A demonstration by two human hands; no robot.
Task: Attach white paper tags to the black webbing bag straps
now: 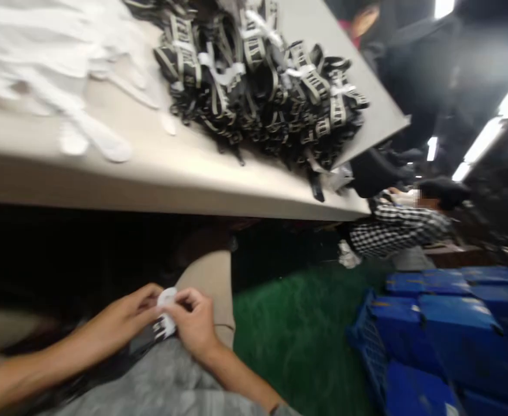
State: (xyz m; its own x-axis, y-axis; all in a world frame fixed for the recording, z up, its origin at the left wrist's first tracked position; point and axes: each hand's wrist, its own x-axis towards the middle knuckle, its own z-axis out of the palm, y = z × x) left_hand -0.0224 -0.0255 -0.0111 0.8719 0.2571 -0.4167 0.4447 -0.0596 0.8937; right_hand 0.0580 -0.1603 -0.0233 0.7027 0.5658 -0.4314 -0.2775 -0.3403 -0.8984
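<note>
Low in the picture, over my lap, both hands meet on one small item. My left hand [121, 320] and my right hand [195, 323] pinch a small black-and-white striped strap piece with a white round tab [166, 312] between the fingertips. Both hands are closed on it. They sit below the edge of a beige table [158, 179]. On the table lies a big heap of black straps with pale stripes [262, 86], and white flat pieces [63, 63] are spread at the left.
A person in a checked shirt [396, 228] bends over at the right, beyond the table's corner. Blue crates [444, 329] are stacked on the green floor [297, 329] at the lower right. Another person stands at the top right.
</note>
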